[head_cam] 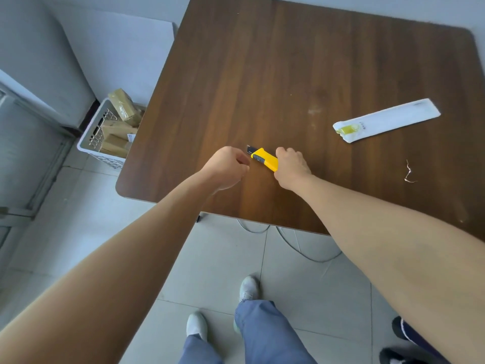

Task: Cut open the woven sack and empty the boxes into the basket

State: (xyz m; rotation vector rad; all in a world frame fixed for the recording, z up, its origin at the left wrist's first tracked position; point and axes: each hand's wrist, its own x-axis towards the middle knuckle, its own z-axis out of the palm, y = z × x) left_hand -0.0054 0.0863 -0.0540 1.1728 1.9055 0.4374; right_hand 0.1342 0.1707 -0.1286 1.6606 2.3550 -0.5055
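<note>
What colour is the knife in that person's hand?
Bright yellow, with a dark slider and tip: the utility knife in the right hand, seen from the head camera.

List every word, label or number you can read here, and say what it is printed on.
None can be read.
White flat packet on the table: faint print beside its yellow patch, too small and blurred.
Boxes in the basket: a white label, too small.
Yellow utility knife: no visible text.

table (301, 61) far half open, white strip (388, 119) right, possibly a thread (409, 172) nearby
</note>
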